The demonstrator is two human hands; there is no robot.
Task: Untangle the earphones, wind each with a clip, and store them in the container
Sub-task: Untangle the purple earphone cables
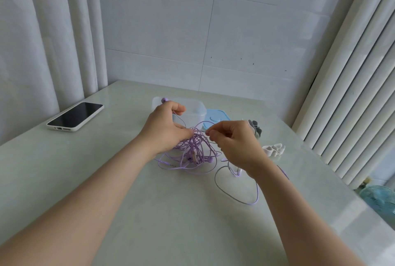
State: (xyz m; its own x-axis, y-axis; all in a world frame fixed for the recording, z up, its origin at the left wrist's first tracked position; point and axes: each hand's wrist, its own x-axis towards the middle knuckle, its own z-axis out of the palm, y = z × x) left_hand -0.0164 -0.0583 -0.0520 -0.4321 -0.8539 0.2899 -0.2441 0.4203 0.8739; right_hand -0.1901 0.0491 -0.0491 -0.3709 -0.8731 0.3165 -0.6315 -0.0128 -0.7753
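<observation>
**Finding.** The tangle of purple earphones (192,152) is located on the table (128,201), between the 2 hands and just below their fingertips.

**Left hand.** The left hand (165,128) is curled onto the top of the knot, and several cords are gathered against its thumb. 1 earbud (164,100) protrudes above its knuckles.

**Right hand.** The right hand (233,143) is closed in a fine pinch, thumb against forefinger, on a single strand (203,123). This strand arcs from the crown of the knot across to those fingertips.

**Relation noted.** The strand runs roughly left to right. The next pull is therefore judged to go rightward, away from the left hand, which serves as the anchor.

**Other items.**
- A loose loop (235,191) lies on the table beneath the right wrist, and its end is hidden.
- The clear container (198,109) stands just behind the left hand, with a blue lid (215,119) beside it.
- A grey clip (255,130) and a white clip (274,150) lie to the right of the right hand.

No earphone is wound yet.
</observation>
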